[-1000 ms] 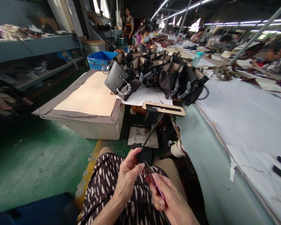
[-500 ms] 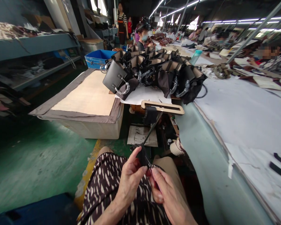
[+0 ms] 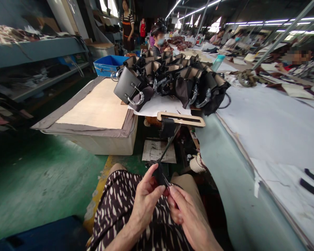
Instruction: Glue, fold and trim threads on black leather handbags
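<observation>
Above my lap, my left hand [image 3: 146, 191] is closed on a black piece of material [image 3: 160, 174], pinched between thumb and fingers. My right hand [image 3: 184, 205] grips a thin metal tool [image 3: 166, 181], which looks like tweezers; its two slim prongs reach to the black piece. Both hands are close together, fingertips almost meeting. Past them, a dark narrow rod or strap [image 3: 170, 143] slants up toward a slotted wooden frame [image 3: 181, 119]. A scrap of black cloth [image 3: 167, 128] hangs from that frame. Where the rod's lower end meets the black piece is unclear.
Several black handbags [image 3: 131, 87] with plastic-wrapped handles crowd the table ahead. At left stands a white bin [image 3: 115, 144] topped by a pale board [image 3: 94, 104]. A blue crate [image 3: 108, 66] is behind it. The covered worktable [image 3: 272, 129] runs along my right; co-workers sit farther back.
The tool's prongs have shifted slightly and show more clearly against the black piece. My left hand stays almost still. A standing person in the background has moved a little left.
</observation>
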`<state>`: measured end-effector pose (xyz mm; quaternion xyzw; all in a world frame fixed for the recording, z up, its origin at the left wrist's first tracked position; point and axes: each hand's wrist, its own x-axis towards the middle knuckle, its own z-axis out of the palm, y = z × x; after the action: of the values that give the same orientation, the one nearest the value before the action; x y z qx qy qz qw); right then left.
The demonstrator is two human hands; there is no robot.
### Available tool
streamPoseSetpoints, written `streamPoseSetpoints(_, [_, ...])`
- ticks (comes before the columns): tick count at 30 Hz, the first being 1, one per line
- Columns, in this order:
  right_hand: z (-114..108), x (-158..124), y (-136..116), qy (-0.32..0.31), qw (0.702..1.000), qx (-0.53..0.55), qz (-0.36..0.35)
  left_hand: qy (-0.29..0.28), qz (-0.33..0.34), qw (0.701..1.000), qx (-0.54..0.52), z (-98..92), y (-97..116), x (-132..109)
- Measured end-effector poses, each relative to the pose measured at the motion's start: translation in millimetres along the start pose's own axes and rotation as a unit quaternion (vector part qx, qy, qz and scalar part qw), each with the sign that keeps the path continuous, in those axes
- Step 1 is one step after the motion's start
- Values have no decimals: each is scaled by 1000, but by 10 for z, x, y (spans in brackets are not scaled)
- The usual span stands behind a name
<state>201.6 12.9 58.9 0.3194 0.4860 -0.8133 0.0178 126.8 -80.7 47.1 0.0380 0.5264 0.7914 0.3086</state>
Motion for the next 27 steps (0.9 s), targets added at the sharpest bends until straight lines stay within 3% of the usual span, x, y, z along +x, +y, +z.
streamPoseSetpoints(9, [-85, -48, -21, -31, 999, -1, -11, -35, 11, 997, -64, -22, 55, -17])
streamPoseSetpoints(16, [-134, -8, -164, 9, 996, 7, -85, -42, -3, 994, -101, 3, 93, -24])
streamPoseSetpoints(19, [-137, 84, -190, -30, 997, 0, -75, -26, -5, 996, -87, -6, 43, -4])
streamPoseSetpoints(22, [-104, 167, -196, -50, 996, -63, -43, -19, -19, 998, -55, -10, 7, 5])
streamPoseSetpoints(25, [-74, 135, -285, 15, 984, -161, -77, -4, -19, 999, -28, 20, 15, -28])
streamPoseSetpoints(27, [-78, 44, -405, 27, 964, -249, -86, 24, 5, 1000, -12, 51, 33, -15])
